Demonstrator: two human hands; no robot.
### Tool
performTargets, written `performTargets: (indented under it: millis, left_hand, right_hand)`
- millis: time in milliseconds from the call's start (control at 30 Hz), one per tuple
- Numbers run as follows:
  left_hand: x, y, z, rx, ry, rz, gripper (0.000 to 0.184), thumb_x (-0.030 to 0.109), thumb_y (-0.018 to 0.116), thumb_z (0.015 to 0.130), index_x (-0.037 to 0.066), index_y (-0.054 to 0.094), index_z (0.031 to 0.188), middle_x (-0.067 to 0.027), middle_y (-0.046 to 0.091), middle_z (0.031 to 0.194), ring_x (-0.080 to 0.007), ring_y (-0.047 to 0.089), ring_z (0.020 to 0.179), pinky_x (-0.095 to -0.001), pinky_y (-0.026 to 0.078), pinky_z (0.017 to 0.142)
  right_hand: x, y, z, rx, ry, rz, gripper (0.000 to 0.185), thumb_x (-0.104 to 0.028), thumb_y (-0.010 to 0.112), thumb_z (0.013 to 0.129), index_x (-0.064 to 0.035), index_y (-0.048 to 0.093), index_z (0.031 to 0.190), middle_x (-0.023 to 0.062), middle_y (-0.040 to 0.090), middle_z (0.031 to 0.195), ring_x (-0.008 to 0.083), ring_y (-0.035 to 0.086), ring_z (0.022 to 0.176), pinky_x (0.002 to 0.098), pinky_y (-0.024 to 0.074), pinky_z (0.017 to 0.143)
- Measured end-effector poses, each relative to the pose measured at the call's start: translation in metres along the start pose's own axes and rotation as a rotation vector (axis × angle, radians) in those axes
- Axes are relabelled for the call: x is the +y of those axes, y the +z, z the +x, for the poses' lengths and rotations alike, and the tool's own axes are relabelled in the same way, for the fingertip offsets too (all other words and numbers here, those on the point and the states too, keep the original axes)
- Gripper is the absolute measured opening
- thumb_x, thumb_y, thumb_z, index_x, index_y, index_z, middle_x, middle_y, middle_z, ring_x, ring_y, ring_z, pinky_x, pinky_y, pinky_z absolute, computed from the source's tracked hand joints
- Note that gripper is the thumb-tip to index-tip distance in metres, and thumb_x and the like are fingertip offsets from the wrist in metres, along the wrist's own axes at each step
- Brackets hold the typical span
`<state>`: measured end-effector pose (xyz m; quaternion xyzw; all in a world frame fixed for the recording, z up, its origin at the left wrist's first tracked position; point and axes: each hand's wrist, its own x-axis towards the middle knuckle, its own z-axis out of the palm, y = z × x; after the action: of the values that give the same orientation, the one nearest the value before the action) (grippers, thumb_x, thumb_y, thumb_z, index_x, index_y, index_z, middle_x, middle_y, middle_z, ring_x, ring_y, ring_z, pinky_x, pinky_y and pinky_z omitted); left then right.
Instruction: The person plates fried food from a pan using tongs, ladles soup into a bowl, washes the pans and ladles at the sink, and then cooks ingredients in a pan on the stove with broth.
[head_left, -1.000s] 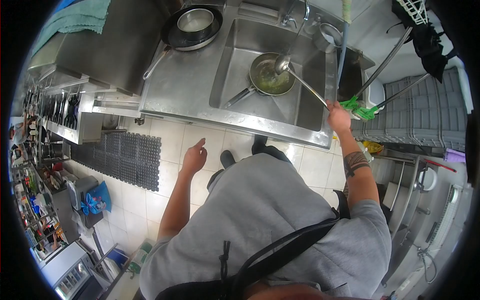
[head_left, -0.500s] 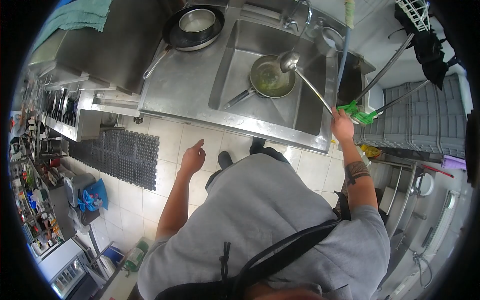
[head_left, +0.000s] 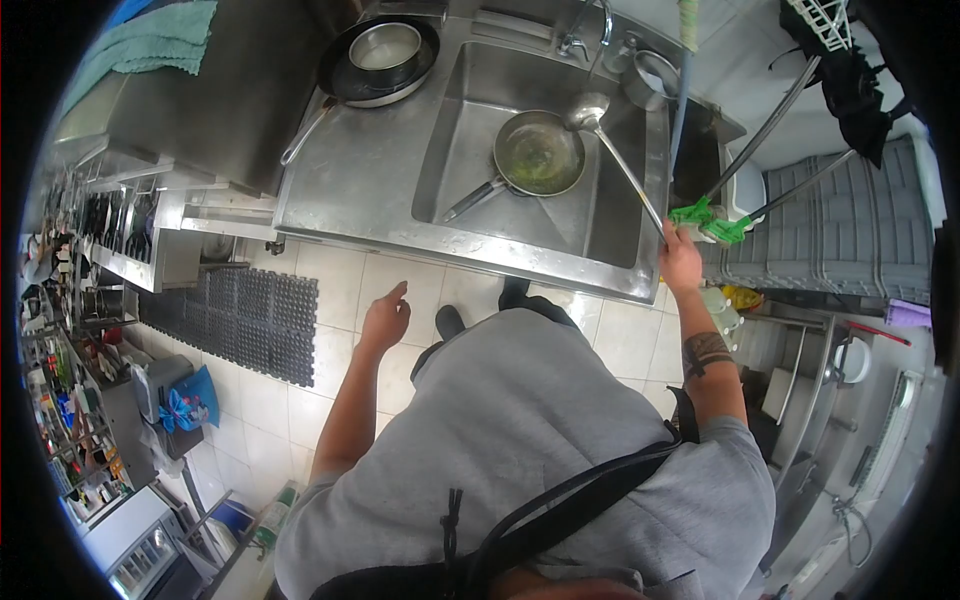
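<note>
My right hand is closed round the handle end of a long metal ladle, at the sink's right front corner. The ladle's bowl is over the sink, beside the upper right rim of a frying pan. A thin stream from the faucet comes down near the bowl. Greenish liquid or residue covers the pan's bottom, and its handle points to the lower left. My left hand hangs in front of the counter, holding nothing, with the index finger extended.
On the counter's left stand stacked pans. A metal pot sits at the sink's back right corner. Green-headed cleaning tools stand beyond my right hand, before grey crates. A black mat lies on the floor at left.
The ladle's bowl has moved from over the pan toward its right rim and slightly up. My right hand has shifted a little down and right. My left hand has hardly moved.
</note>
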<state>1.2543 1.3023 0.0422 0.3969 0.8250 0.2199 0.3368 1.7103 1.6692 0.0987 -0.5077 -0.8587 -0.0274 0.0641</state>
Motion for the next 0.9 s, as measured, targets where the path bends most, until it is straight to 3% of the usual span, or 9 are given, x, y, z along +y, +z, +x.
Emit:
performTargets:
  millis: [300, 700, 800, 867, 900]
  left_hand:
    - [-0.009, 0.004, -0.005, 0.002, 0.001, -0.057, 0.043, 0.01, 0.053, 0.093, 0.003, 0.058, 0.136, -0.0247, 0.067, 0.123, -0.0402, 0.065, 0.114, -0.0441, 0.053, 0.097]
    - [-0.02, 0.01, -0.018, 0.039, 0.019, -0.059, 0.043, 0.01, 0.053, 0.093, 0.004, 0.06, 0.135, -0.0232, 0.067, 0.124, -0.0399, 0.065, 0.113, -0.0442, 0.053, 0.097]
    - [-0.027, 0.011, -0.018, 0.033, 0.019, -0.06, 0.043, 0.01, 0.053, 0.093, 0.004, 0.06, 0.135, -0.0237, 0.067, 0.123, -0.04, 0.066, 0.112, -0.0447, 0.053, 0.096]
    - [-0.027, 0.008, -0.02, 0.03, 0.002, -0.049, 0.043, 0.011, 0.053, 0.093, 0.004, 0.06, 0.135, -0.0238, 0.067, 0.123, -0.04, 0.066, 0.112, -0.045, 0.053, 0.096]
    - [-0.028, 0.008, -0.022, 0.021, -0.012, -0.036, 0.043, 0.011, 0.053, 0.093, 0.004, 0.06, 0.135, -0.0238, 0.067, 0.122, -0.0401, 0.066, 0.111, -0.0452, 0.053, 0.095]
  right_hand:
    - [-0.005, 0.003, 0.005, -0.009, -0.003, -0.022, 0.047, -0.01, 0.063, 0.086, -0.0236, 0.063, 0.131, 0.0086, 0.062, 0.101, 0.0335, 0.067, 0.087, 0.0464, 0.0559, 0.071]
    - [-0.014, -0.008, 0.011, -0.036, 0.018, -0.011, 0.054, -0.009, 0.064, 0.084, -0.0241, 0.059, 0.136, 0.0094, 0.061, 0.106, 0.0341, 0.067, 0.09, 0.0477, 0.0557, 0.078]
    - [-0.02, 0.004, 0.021, -0.031, 0.033, 0.105, 0.049, -0.008, 0.065, 0.082, -0.0187, 0.064, 0.13, 0.0112, 0.064, 0.104, 0.0335, 0.067, 0.09, 0.0468, 0.0554, 0.077]
    - [-0.018, 0.029, 0.031, -0.07, 0.021, 0.406, 0.038, -0.006, 0.067, 0.081, -0.0088, 0.069, 0.119, 0.013, 0.067, 0.092, 0.0276, 0.068, 0.077, 0.0426, 0.0557, 0.068]
    - [-0.028, 0.019, 0.035, -0.072, 0.017, 0.406, 0.038, -0.006, 0.067, 0.081, -0.0088, 0.069, 0.119, 0.013, 0.067, 0.092, 0.0276, 0.068, 0.077, 0.0426, 0.0557, 0.068]
